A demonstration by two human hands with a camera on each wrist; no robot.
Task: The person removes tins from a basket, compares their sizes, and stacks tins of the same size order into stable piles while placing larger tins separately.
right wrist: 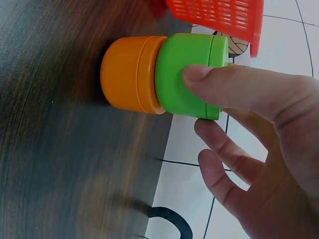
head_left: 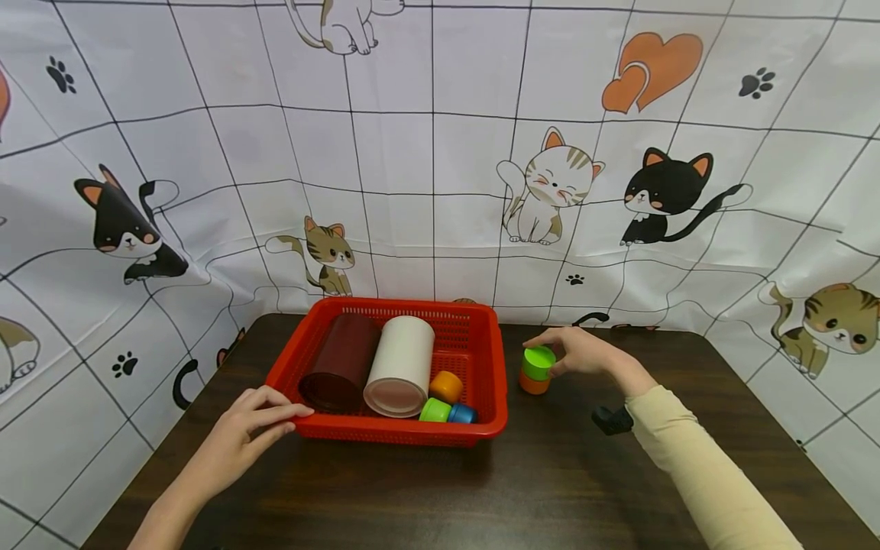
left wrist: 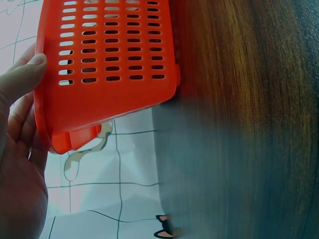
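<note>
At the basket's near left corner my left hand (head_left: 241, 431) grips the rim of the red plastic basket (left wrist: 99, 102), thumb on one side and fingers on the other. To the right of the basket, a small green lidded jar (right wrist: 184, 74) sits on top of an orange one (right wrist: 127, 74), and the pair stands upright on the table. My right hand (head_left: 584, 355) pinches the green jar between its thumb and fingers. Two of its fingers bend free below the jar in the right wrist view.
Inside the basket lie a maroon cylinder (head_left: 344, 355) and a white cylinder (head_left: 404, 355), side by side. Next to them are small orange (head_left: 446, 386), green (head_left: 435, 410) and blue (head_left: 463, 413) jars. A cat-print sheet (head_left: 433, 153) hangs behind the dark wooden table (head_left: 412, 496).
</note>
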